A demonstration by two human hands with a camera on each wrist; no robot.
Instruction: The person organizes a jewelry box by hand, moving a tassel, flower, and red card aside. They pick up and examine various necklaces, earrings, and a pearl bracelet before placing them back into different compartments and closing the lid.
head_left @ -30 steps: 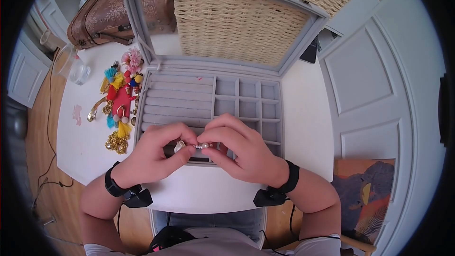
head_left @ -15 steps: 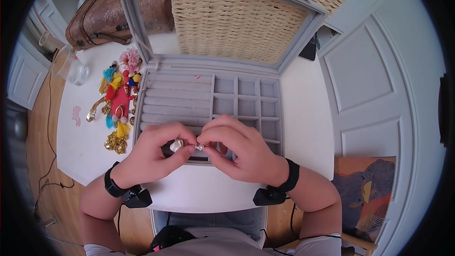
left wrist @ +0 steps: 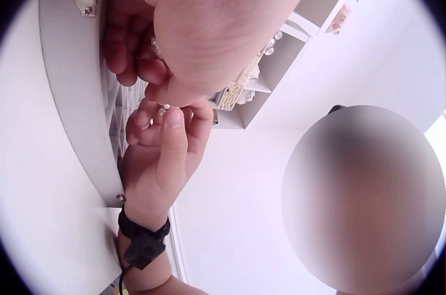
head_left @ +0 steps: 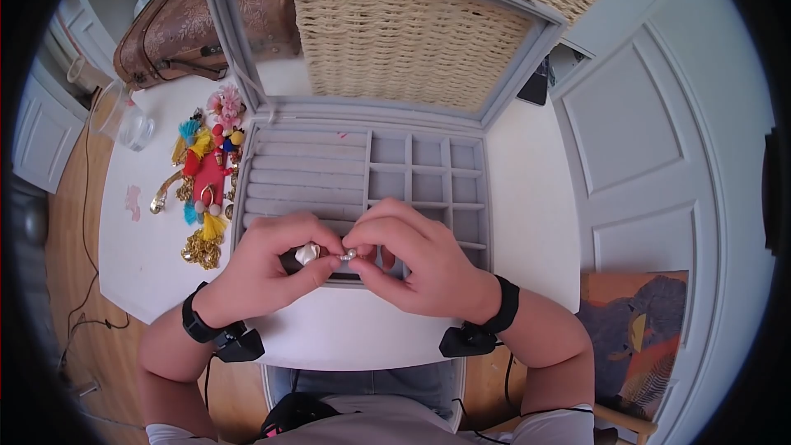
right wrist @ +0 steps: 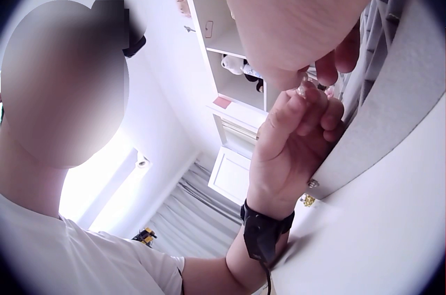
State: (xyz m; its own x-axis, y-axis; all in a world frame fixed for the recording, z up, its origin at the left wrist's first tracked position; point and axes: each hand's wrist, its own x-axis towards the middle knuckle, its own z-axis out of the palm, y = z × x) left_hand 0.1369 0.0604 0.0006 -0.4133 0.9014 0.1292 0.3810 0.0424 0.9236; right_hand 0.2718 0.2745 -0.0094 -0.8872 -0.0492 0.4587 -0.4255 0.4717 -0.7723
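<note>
Over the front edge of the open grey jewellery box (head_left: 488, 198), both hands meet at a small piece with pearly beads (head_left: 350, 255). My left hand (head_left: 276, 264) pinches its left end between thumb and forefinger; a larger white pearly piece (head_left: 307, 253) shows in the crook of that hand. The thumb and fingers of my right hand (head_left: 412, 259) grip the right end. In the left wrist view the beads (left wrist: 164, 109) lie between the fingertips of the two hands. In the right wrist view small beads (right wrist: 302, 90) show at the left fingertips. Fingers hide the rest.
Left of the box lie colourful tassels, gold chains (head_left: 203, 249) and a pink flower piece (head_left: 225, 105) on the white table (head_left: 362, 338). A clear cup (head_left: 134, 128) stands farther left. Behind are a brown case (head_left: 177, 29) and a wicker basket (head_left: 412, 41); a dark phone (head_left: 535, 86) lies back right.
The beaded piece has shifted slightly left between the fingers, and more of the larger pearly piece shows in my left hand. Both hands stay nearly in place.
</note>
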